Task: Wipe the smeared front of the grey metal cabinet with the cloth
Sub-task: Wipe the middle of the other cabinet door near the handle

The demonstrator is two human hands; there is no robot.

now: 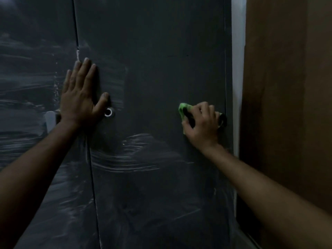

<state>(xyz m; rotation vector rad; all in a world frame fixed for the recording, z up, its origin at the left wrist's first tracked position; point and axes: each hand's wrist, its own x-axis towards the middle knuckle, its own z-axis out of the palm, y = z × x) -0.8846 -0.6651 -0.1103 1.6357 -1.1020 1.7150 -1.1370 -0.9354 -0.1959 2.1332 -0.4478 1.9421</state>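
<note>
Cloth, one, gripped in right-hand fingers near cabinet door's right edge; left hand pressed flat, fingers straight.

The tall dark grey metal cabinet front is carrying whitish smears across its two doors, with a flat left hand and a bunched green cloth pressing directly against it.

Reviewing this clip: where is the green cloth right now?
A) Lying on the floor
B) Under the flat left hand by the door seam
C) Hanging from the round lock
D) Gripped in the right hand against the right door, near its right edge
D: the right hand curls round the green cloth against the cabinet's right door, while the left hand presses flat and bare.
</note>
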